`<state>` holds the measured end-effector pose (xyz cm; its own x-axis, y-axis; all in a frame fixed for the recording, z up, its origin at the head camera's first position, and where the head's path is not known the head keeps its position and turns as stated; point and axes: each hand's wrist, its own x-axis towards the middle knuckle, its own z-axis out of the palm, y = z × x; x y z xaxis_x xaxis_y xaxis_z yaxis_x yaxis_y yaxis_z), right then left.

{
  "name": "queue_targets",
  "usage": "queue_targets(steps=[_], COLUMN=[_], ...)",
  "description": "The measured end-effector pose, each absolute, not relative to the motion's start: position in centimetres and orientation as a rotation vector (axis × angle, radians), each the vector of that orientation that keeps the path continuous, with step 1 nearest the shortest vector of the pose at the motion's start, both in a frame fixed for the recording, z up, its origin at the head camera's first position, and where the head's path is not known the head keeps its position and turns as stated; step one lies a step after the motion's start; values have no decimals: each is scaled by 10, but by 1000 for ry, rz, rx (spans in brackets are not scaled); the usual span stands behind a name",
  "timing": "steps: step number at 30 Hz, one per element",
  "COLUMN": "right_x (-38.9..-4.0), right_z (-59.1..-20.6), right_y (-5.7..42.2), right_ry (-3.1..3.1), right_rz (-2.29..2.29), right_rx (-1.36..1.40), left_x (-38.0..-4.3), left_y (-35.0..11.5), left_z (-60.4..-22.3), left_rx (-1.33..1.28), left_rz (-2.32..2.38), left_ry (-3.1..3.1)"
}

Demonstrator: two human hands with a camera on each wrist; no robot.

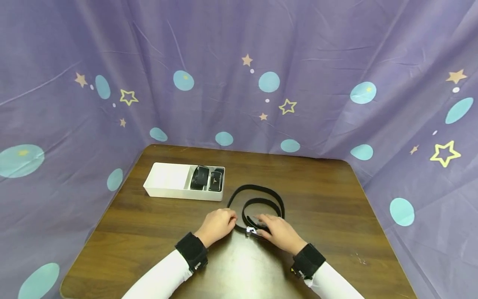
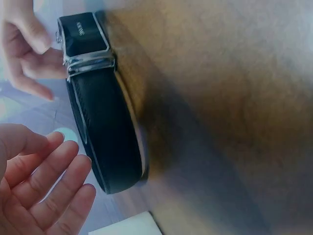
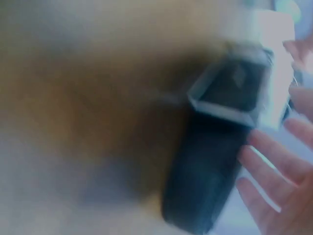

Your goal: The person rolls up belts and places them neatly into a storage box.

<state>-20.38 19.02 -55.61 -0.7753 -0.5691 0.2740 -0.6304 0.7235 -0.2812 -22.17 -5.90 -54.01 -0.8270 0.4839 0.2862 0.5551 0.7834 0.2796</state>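
Note:
A black belt [image 1: 257, 187] stands on its edge on the table, wound in a loose double coil. Its buckle [image 2: 84, 35], a black plate with silver edges and small lettering, faces the person at the near side of the coil. My left hand [image 1: 218, 224] is at the coil's left side; in the left wrist view its loosely bent fingers [image 2: 54, 181] lie beside the strap, holding nothing. On the other side, my right hand [image 1: 278, 230] reaches over the coil near the buckle. The right wrist view, blurred, has its fingers [image 3: 276, 169] spread alongside the strap.
Left of the coil, toward the back of the wooden table [image 1: 317, 195], stands a white box [image 1: 164, 193]. Two rolled black belts [image 1: 200, 177] sit in its right-hand compartments. A purple patterned curtain [image 1: 224, 104] hangs behind and at both sides.

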Motion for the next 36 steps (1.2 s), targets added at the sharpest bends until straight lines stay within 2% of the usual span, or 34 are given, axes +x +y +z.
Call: queue_targets(steps=[5, 12, 16, 26, 36], right_x=[-208, -199, -195, -192, -193], right_z=[-543, -551, -558, -570, -575], right_y=[199, 190, 186, 182, 181], right_ry=[-2670, -2731, -2818, -2857, -2866], right_rz=[600, 510, 550, 840, 918], right_rx=[727, 876, 855, 772, 667], left_x=[-224, -219, -217, -211, -213], left_y=[-53, -29, -14, -3, -2], left_z=[-535, -537, -548, -571, -571], left_rx=[-847, -1120, -1233, -1116, -1096], left_rz=[-524, -351, -193, -233, -280], left_ry=[-2725, -2712, -2678, -2753, -2768])
